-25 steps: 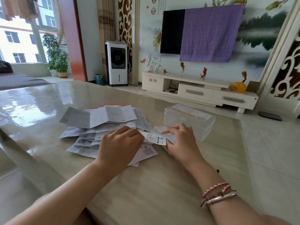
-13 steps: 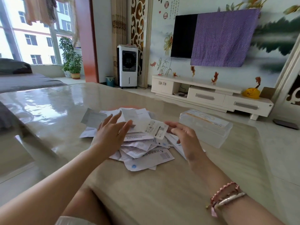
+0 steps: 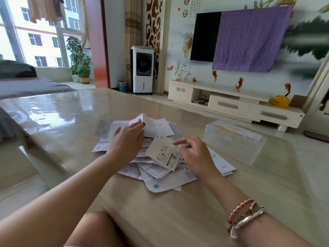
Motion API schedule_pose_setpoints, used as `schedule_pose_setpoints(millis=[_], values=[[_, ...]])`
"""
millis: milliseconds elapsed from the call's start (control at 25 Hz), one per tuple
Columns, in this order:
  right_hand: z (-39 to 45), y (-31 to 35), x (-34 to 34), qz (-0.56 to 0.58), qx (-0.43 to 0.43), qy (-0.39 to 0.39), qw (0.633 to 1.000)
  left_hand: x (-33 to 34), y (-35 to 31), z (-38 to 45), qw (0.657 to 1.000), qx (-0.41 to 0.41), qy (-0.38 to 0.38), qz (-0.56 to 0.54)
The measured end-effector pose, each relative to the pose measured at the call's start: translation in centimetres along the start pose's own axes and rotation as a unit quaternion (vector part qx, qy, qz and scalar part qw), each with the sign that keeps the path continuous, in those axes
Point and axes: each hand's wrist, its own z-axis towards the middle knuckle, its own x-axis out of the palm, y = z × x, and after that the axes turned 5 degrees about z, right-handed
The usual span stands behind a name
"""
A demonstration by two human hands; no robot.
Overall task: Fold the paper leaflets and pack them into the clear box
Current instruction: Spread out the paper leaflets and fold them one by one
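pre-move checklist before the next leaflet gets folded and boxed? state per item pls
1. Left hand on the leaflet pile, fingers lifting a white sheet at the far side: ok.
2. Right hand at the small printed leaflet; whether its grip is closed on it: cannot tell.
3. Printed leaflet folded: cannot tell, it looks flat and tilted up off the pile.
4. Clear box to the right of the pile, apart from it, upright: ok.
5. Box open to receive leaflets: not ok, lid looks on.
6. Bare table in front of the pile for folding: ok.
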Motion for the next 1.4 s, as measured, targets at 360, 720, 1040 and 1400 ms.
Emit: schedule_pose_setpoints(millis=[360, 720, 1040, 1400], values=[[0.9, 2.4, -1.9, 0.422, 0.127, 0.025, 0.897, -1.7, -5.5, -0.5, 0.972, 0.213, -0.064, -0.074], [-1.2, -1.0, -6.7, 0.624, 0.174, -0.006, 0.761, -1.6, -11.4, -3.7, 0.877, 0.104, 0.145, -0.445], [-3.1, -1.8, -7.4, 0.486, 0.059, 0.008, 0.872, -1.5, -14.7, -2.4, 0.804, -0.088, 0.121, -0.575], [-2.1, -3.4, -8.6, 0.271, 0.092, -0.160, 0.945, 1.2, -15.7, -2.7, 0.820, -0.138, 0.049, -0.553]])
